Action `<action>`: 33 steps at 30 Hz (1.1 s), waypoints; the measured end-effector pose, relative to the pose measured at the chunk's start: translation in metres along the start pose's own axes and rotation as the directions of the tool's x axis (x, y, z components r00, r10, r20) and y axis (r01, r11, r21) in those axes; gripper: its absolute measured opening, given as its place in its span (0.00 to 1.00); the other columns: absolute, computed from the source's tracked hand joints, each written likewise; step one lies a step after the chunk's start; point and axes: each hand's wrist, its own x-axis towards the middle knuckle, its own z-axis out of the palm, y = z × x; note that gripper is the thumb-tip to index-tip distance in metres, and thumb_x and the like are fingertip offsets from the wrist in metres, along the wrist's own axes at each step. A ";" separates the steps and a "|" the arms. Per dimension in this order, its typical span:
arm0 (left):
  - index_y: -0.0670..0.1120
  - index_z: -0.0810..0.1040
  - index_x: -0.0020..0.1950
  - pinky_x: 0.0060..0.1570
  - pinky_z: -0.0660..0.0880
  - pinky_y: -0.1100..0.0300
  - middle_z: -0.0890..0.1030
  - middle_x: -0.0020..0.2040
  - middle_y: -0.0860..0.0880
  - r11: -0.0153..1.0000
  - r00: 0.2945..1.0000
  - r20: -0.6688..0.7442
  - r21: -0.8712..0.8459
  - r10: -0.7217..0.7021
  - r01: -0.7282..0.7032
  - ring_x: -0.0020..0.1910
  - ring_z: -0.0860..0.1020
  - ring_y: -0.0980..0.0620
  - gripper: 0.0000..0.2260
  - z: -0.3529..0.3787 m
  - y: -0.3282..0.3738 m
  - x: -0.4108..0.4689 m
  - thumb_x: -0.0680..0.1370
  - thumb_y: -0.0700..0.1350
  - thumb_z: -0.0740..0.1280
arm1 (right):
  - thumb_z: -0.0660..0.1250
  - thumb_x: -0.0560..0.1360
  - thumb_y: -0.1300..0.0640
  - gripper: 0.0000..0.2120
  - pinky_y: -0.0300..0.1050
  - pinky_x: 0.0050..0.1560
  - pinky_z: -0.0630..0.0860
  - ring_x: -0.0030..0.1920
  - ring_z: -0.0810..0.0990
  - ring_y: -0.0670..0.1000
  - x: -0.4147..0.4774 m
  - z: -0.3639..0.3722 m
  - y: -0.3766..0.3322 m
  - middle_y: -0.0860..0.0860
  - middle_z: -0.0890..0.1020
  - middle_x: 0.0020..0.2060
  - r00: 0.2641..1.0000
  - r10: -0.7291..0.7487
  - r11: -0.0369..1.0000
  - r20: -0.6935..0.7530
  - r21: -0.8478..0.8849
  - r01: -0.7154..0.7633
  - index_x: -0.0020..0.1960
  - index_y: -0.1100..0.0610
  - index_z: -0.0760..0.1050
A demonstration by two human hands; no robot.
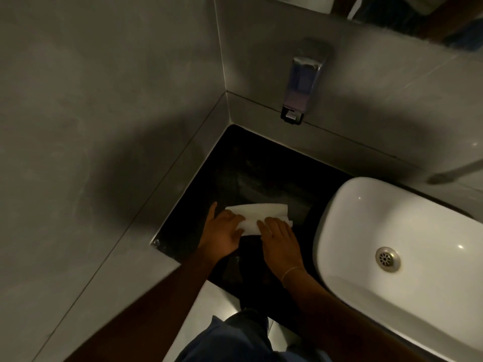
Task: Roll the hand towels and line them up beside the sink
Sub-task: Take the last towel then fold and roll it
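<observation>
A white hand towel (257, 213) lies folded flat on the black countertop (251, 168), left of the white sink (397, 246). My left hand (222, 231) rests on the towel's left end with its fingers spread flat. My right hand (279, 237) presses on the towel's near right part, fingers straight. Both hands cover the towel's near edge. No rolled towel is visible.
Grey tiled walls close in the counter on the left and at the back. A soap dispenser (303, 82) hangs on the back wall above the counter. The sink has a metal drain (387, 258). A mirror edge (407, 14) shows at the top right.
</observation>
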 end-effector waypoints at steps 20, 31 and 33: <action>0.47 0.55 0.80 0.78 0.48 0.45 0.63 0.78 0.47 0.992 0.943 0.317 0.104 -0.102 0.073 0.76 0.60 0.46 0.39 0.017 0.025 0.067 0.73 0.53 0.68 | 0.65 0.76 0.56 0.26 0.54 0.72 0.62 0.67 0.73 0.59 0.069 -0.015 0.012 0.56 0.76 0.68 1.000 -0.014 0.997 -0.010 -0.074 0.013 0.73 0.57 0.69; 0.51 0.69 0.70 0.69 0.61 0.44 0.69 0.71 0.47 0.995 0.964 0.249 0.057 -0.092 0.080 0.69 0.67 0.44 0.37 0.023 0.018 0.085 0.64 0.62 0.71 | 0.64 0.75 0.40 0.42 0.55 0.77 0.48 0.79 0.51 0.57 0.100 0.003 0.030 0.57 0.55 0.80 0.978 0.006 1.000 0.210 -0.001 -0.005 0.81 0.57 0.50; 0.49 0.70 0.70 0.68 0.63 0.44 0.72 0.69 0.46 0.995 0.966 0.241 0.042 -0.095 0.087 0.67 0.70 0.43 0.36 0.025 0.018 0.080 0.65 0.62 0.71 | 0.65 0.76 0.43 0.42 0.55 0.77 0.49 0.79 0.52 0.58 0.102 0.003 0.032 0.57 0.55 0.79 0.963 0.014 0.998 0.269 -0.056 0.001 0.81 0.57 0.49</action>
